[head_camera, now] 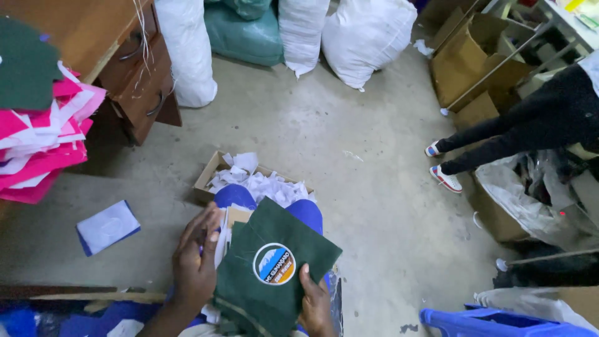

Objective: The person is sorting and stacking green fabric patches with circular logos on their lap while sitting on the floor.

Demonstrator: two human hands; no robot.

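Observation:
A dark green fabric piece (pixel 265 249) with a round patch (pixel 274 263) in blue, white and orange lies over my lap. My right hand (pixel 315 306) grips its lower right edge, thumb on top. My left hand (pixel 196 262) rests at the fabric's left edge, fingers on a stack of white and tan pieces (pixel 228 224) beneath it. My knees in blue trousers (pixel 234 195) show just beyond the fabric.
A cardboard box of white paper scraps (pixel 256 181) sits on the concrete floor past my knees. Pink and white fabric pieces (pixel 37 140) pile on a wooden desk with drawers (pixel 140 81) at left. White sacks (pixel 365 37) stand at the back. Another person's legs (pixel 499 140) stretch in from the right.

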